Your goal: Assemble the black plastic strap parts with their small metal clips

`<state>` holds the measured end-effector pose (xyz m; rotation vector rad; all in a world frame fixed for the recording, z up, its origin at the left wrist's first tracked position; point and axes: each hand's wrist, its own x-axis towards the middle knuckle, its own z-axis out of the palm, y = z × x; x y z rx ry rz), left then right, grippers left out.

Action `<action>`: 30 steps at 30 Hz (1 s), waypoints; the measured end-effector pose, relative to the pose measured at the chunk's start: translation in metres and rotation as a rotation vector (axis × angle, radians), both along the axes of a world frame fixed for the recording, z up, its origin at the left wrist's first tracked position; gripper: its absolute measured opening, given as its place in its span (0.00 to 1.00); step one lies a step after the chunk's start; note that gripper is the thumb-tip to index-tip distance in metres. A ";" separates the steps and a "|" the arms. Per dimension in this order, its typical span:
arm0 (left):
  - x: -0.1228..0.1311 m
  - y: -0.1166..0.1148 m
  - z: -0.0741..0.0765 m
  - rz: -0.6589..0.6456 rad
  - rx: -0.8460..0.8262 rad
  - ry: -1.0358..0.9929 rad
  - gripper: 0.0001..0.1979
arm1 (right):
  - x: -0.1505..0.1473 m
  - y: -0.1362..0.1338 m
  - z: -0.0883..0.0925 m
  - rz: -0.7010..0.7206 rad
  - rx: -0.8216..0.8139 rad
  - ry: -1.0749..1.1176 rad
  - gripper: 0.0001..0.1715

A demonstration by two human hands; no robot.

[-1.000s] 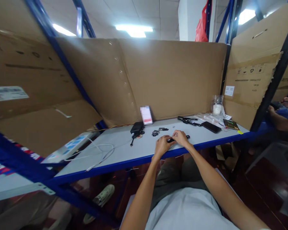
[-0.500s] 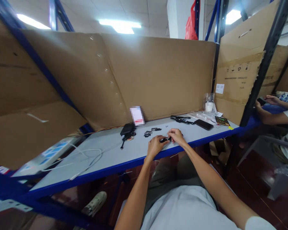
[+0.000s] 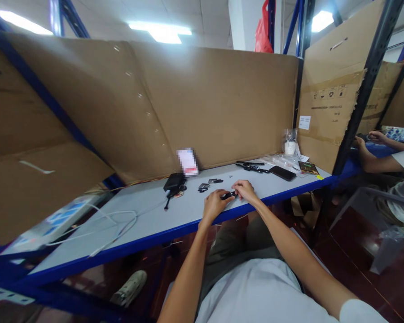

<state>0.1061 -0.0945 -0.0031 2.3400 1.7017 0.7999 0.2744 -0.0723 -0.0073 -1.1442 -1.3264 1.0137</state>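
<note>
A small dark object (image 3: pixel 227 196) is between my two hands, low over the grey tabletop near its front edge. My left hand (image 3: pixel 214 204) is closed around its left end. With bent fingers pinched together, my right hand (image 3: pixel 244 190) is at its right end. The fingers cover much of the object, so its kind cannot be made out. Just beyond my left hand lie small dark flat pieces (image 3: pixel 204 187) and another dark piece (image 3: pixel 216 181). A tiny light bit (image 3: pixel 230 176) lies behind my right hand.
A black box-like device (image 3: pixel 175 181) with a cable lies left of my hands, near a blurred upright white panel (image 3: pixel 187 162). White cables (image 3: pixel 131 218) loop at the left. Black straps (image 3: pixel 252 167), a phone (image 3: pixel 283 173) and plastic bags (image 3: pixel 278 160) lie right. A co-worker's hand (image 3: pixel 377 137) shows far right.
The whole view has shifted slightly, so things appear a little further left. My hands keep nearly the same hold on the small dark object.
</note>
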 end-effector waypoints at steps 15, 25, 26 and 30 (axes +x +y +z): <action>0.002 -0.002 0.004 0.005 -0.013 -0.002 0.18 | 0.001 -0.003 0.003 0.116 -0.002 0.010 0.07; 0.005 -0.007 0.005 0.016 -0.032 -0.021 0.20 | 0.002 -0.002 0.002 0.140 0.007 0.055 0.09; 0.005 -0.007 0.005 0.019 -0.031 -0.024 0.20 | 0.002 -0.001 0.002 0.140 0.007 0.056 0.08; 0.006 -0.008 0.004 0.012 -0.020 -0.018 0.19 | 0.002 0.004 -0.001 0.131 0.003 0.052 0.08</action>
